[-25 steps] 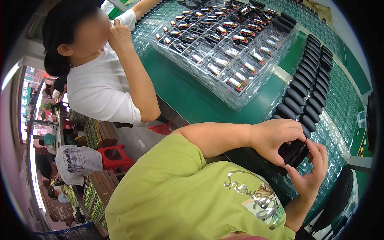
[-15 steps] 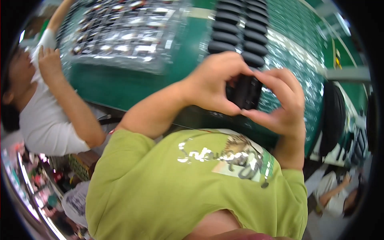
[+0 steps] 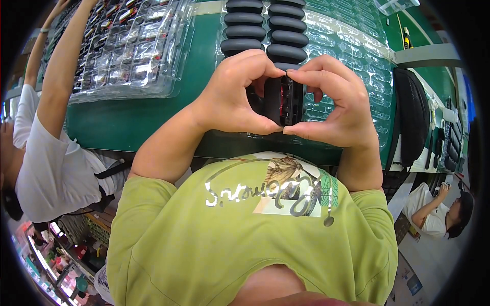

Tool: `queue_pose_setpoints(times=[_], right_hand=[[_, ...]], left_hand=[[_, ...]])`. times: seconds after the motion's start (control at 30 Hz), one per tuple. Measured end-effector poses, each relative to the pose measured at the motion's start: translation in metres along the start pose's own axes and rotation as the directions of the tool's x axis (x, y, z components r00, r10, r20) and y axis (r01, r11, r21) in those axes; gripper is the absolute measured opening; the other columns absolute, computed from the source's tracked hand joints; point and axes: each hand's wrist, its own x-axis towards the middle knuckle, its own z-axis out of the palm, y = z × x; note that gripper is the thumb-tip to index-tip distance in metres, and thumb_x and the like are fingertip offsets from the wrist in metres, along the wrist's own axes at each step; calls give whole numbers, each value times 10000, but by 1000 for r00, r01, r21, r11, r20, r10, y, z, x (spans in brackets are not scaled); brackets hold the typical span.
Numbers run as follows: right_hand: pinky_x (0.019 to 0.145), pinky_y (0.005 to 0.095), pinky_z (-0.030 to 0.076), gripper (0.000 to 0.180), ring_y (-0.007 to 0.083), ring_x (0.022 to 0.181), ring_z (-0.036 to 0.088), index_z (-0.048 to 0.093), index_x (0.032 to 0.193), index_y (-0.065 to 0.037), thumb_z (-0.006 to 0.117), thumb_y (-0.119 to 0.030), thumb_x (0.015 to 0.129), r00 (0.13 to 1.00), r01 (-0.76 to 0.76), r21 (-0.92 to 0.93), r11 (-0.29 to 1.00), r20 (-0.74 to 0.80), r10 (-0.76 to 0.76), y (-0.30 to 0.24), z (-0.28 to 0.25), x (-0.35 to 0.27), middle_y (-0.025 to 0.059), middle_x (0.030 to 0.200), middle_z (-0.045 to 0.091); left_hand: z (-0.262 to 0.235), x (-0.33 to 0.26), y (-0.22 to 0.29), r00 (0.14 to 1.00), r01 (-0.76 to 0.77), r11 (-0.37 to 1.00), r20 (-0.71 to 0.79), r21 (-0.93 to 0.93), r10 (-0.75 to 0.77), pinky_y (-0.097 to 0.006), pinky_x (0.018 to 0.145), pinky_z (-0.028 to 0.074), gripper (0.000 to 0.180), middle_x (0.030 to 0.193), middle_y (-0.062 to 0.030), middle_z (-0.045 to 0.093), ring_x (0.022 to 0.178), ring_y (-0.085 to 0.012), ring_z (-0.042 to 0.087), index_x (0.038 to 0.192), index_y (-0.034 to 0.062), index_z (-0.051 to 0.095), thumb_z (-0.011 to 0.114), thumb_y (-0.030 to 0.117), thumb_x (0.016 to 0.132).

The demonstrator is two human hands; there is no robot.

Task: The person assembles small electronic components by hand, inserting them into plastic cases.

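Note:
A black rectangular plastic housing (image 3: pixel 274 100) with a row of small parts and a touch of red along its open side is between my hands, above the near edge of the green table. My left hand (image 3: pixel 232 94) grips it from the left, thumb at the near end and fingers at the far end. On the other side, my right hand (image 3: pixel 339 102) pinches the same two ends with thumb and fingertips. What the small inner parts are cannot be made out. Just beyond my fingers, two columns of black rounded oval pieces (image 3: pixel 242 32) sit in a clear tray.
Clear blister trays (image 3: pixel 352 51) cover the green table (image 3: pixel 122 125) at the right. Stacked clear trays of small parts (image 3: pixel 132 64) lie at the left, where a co-worker's arm (image 3: pixel 60 76) reaches over. A grey bar (image 3: pixel 431 55) and a black padded object (image 3: pixel 411 117) stand right.
Both hands and the black housing have shifted left and slightly toward the far side in the picture. The housing's open side with the red part now shows more clearly.

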Motion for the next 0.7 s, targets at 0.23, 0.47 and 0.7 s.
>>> queue_pose_setpoints(times=[0.23, 0.47, 0.7], right_hand=[[579, 264, 480, 625, 167, 747, 603, 717, 1100, -42, 942, -253, 557, 999, -49, 18, 999, 13, 49, -1, 2, -1, 72, 943, 652], [599, 294, 488, 610, 208, 756, 615, 718, 1052, -23, 943, -274, 543, 999, -44, -32, 999, 19, 45, -7, 0, -1, 89, 917, 651], [687, 372, 508, 614, 299, 799, 628, 714, 1040, -8, 931, -245, 516, 999, 2, -59, 998, 34, 0, -5, 0, -2, 115, 899, 637]], left_hand=[[-1, -2, -3, 1000, 13, 999, -12, -38, -14, -273, 616, 508, 631, 849, -73, 557, 703, -170, 596, 1016, -19, 635, 908, 259, 520], [-4, 0, -2, 1000, 3, 998, 3, -65, -3, -264, 622, 510, 631, 855, -68, 565, 712, -158, 602, 1016, -17, 639, 915, 243, 512], [-2, 2, 0, 998, -47, 997, 42, 53, 45, -278, 604, 506, 595, 826, -71, 558, 694, -186, 595, 994, -6, 641, 896, 230, 512]])
